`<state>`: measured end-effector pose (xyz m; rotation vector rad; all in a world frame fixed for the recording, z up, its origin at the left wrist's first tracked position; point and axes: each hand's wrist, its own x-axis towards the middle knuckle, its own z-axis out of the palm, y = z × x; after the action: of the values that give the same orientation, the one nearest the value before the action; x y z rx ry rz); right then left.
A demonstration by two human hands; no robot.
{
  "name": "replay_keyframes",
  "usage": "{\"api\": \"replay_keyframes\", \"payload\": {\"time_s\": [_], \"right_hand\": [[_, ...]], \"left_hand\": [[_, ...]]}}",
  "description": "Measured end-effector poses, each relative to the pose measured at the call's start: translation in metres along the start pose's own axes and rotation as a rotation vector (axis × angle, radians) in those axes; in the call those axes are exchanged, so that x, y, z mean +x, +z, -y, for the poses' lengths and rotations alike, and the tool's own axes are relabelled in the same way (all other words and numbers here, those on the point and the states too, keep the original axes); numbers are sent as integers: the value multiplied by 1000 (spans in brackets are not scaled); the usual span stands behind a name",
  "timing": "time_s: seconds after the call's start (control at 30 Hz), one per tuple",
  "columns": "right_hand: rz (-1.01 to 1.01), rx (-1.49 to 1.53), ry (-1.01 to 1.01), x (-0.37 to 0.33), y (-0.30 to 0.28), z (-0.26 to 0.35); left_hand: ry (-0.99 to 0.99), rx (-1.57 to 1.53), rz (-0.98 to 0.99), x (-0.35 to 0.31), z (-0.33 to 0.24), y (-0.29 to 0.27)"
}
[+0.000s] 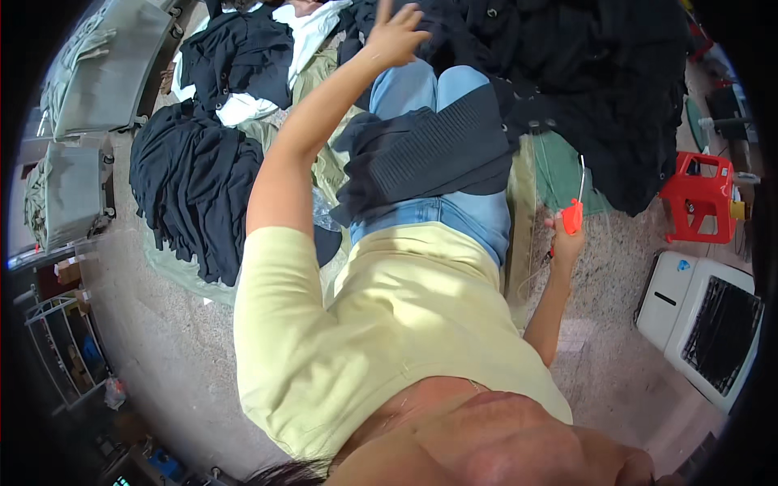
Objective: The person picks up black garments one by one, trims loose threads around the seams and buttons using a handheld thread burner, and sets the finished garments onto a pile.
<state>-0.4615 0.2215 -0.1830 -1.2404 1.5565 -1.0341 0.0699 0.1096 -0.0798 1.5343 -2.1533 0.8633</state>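
Observation:
My left hand [395, 36] reaches out over the dark clothes beyond my knees, fingers spread and nothing in them. Off to the right of my thighs, my right hand [569, 240] is closed round a red tool [572, 217] with a thin metal shaft pointing away from me. The tool's exact kind is unclear. Across my lap lies a black garment [438, 150] with a finely ribbed part. A large heap of black clothes [583, 73] spreads at the far right. To my left sits a pile of black garments [194, 186].
More black clothes [235, 57] and white cloth [312, 32] lie at the far left. A red plastic stool [703, 198] and a white boxy appliance [677, 296] stand on the right. Grey covered carts [109, 73] line the left, with a metal rack [65, 348] nearer.

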Motion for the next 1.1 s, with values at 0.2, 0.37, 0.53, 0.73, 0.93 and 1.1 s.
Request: {"api": "replay_keyframes", "payload": {"time_s": [0.2, 0.37, 0.53, 0.73, 0.93, 1.1], "right_hand": [[99, -258, -406, 12, 63, 74], [391, -364, -469, 16, 120, 137], [605, -377, -637, 7, 143, 142], [259, -466, -712, 23, 159, 147], [-186, -352, -802, 87, 154, 214], [-279, -379, -835, 117, 139, 240]], "left_hand": [[-589, -701, 216, -129, -57, -77], [-753, -670, 241, -177, -145, -176], [-840, -643, 227, -226, -147, -162], [-840, -935, 121, -127, -50, -177], [-452, -731, -72, -36, 15, -152], [-426, -723, 8, 22, 42, -159]]}}
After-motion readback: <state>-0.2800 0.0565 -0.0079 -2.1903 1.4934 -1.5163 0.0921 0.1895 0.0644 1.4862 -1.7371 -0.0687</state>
